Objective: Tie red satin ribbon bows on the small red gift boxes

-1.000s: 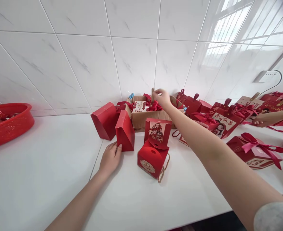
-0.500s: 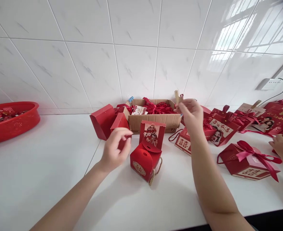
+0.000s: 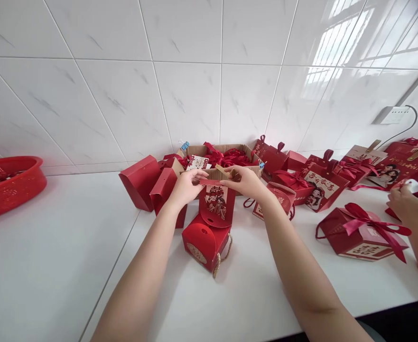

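Note:
In the head view, my left hand [image 3: 188, 186] pinches the top edge of an upright red panel [image 3: 216, 202] with a printed picture of figures. My right hand [image 3: 245, 182] is at the same edge, its fingers closed on a tan strip [image 3: 220, 168]. The panel stands directly behind a small red gift box [image 3: 209, 240] with rounded flaps and a rope handle [image 3: 216, 267]. Whether the panel belongs to that box I cannot tell. Left of my left hand are plain red boxes [image 3: 140, 183].
A cardboard box [image 3: 252, 168] of red ribbons stands against the tiled wall. Decorated red boxes [image 3: 324, 183] crowd the right side, with a ribboned box [image 3: 363, 232] in front. Another person's hand [image 3: 403, 204] holds something at far right. A red basin [image 3: 13, 187] sits left.
My right hand has brought the tan strip down and left to the panel's top edge. My left hand has moved up and taken hold of that edge. The view has shifted slightly.

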Action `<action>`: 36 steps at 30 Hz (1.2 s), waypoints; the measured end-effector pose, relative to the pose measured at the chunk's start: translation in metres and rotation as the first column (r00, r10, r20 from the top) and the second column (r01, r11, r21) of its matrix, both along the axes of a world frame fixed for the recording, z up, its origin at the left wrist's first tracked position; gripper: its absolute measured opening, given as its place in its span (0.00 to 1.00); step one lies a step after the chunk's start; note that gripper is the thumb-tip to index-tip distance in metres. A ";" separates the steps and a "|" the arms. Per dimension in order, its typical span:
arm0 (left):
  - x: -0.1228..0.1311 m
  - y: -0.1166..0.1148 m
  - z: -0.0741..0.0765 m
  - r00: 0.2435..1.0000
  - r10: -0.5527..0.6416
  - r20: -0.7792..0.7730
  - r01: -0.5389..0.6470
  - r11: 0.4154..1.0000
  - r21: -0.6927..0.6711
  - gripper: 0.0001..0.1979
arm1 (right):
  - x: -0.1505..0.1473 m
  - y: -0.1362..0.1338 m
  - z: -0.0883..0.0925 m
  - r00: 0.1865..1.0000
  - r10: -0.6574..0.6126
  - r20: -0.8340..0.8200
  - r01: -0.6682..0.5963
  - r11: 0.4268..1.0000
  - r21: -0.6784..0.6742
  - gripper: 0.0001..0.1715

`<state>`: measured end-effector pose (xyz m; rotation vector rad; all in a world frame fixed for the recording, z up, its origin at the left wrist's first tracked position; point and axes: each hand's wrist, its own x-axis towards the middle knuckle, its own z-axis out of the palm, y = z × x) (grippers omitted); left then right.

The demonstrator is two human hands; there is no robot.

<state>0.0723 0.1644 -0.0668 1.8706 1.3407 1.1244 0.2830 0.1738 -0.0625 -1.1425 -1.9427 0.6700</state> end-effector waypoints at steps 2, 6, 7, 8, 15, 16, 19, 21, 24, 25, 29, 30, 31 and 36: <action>-0.004 0.000 0.001 0.998 -0.049 -0.026 0.049 0.999 0.013 0.10 | 0.002 -0.001 0.001 0.997 0.061 -0.042 -0.063 0.997 -0.049 0.22; -0.012 0.001 0.001 0.981 -0.145 -0.128 0.150 0.988 0.025 0.02 | 0.004 -0.002 0.002 0.995 0.082 -0.055 -0.086 0.992 -0.087 0.21; -0.013 0.001 0.001 0.976 -0.164 -0.146 0.170 0.985 0.031 0.02 | 0.004 -0.002 0.002 0.995 0.084 -0.052 -0.087 0.993 -0.079 0.21; -0.014 0.001 0.001 0.971 -0.178 -0.158 0.186 0.982 0.041 0.02 | 0.004 -0.002 0.001 0.995 0.088 -0.051 -0.092 0.993 -0.070 0.21; -0.011 -0.001 0.000 0.971 -0.151 -0.187 0.157 0.987 0.019 0.09 | 0.015 0.003 -0.004 0.992 0.127 0.014 -0.127 0.991 -0.043 0.28; -0.010 -0.001 0.000 0.970 -0.152 -0.190 0.158 0.987 0.018 0.09 | 0.017 0.004 -0.005 0.992 0.126 0.018 -0.125 0.991 -0.039 0.22; -0.009 -0.003 0.003 0.960 -0.176 -0.219 0.193 0.980 0.058 0.09 | 0.021 0.010 -0.010 0.992 0.125 0.000 -0.125 0.992 -0.021 0.06; -0.007 -0.006 0.006 0.947 -0.194 -0.257 0.220 0.972 0.077 0.09 | 0.023 0.014 -0.013 0.990 0.135 -0.034 -0.135 0.991 -0.004 0.03; -0.006 -0.012 0.011 0.919 -0.247 -0.307 0.270 0.962 0.034 0.09 | 0.025 0.018 -0.017 0.983 0.154 -0.097 -0.153 0.988 0.012 0.03; -0.005 -0.013 0.012 0.910 -0.270 -0.315 0.290 0.957 0.016 0.10 | 0.026 0.019 -0.017 0.982 0.158 -0.107 -0.158 0.987 0.014 0.03; -0.001 -0.014 0.012 0.915 -0.257 -0.310 0.276 0.961 0.017 0.07 | 0.029 0.017 -0.016 0.983 0.157 -0.094 -0.159 0.987 -0.014 0.04; 0.000 -0.014 0.011 0.926 -0.227 -0.302 0.246 0.969 0.028 0.07 | 0.031 0.016 -0.014 0.980 0.169 -0.101 -0.173 0.984 -0.034 0.06; 0.001 -0.012 0.009 0.935 -0.200 -0.294 0.220 0.975 0.036 0.06 | 0.033 0.015 -0.013 0.975 0.188 -0.119 -0.195 0.979 -0.054 0.09; 0.004 -0.006 -0.001 0.969 -0.139 -0.206 0.160 0.983 0.088 0.09 | 0.049 0.003 0.002 0.941 0.147 -0.306 -0.162 0.986 -0.025 0.13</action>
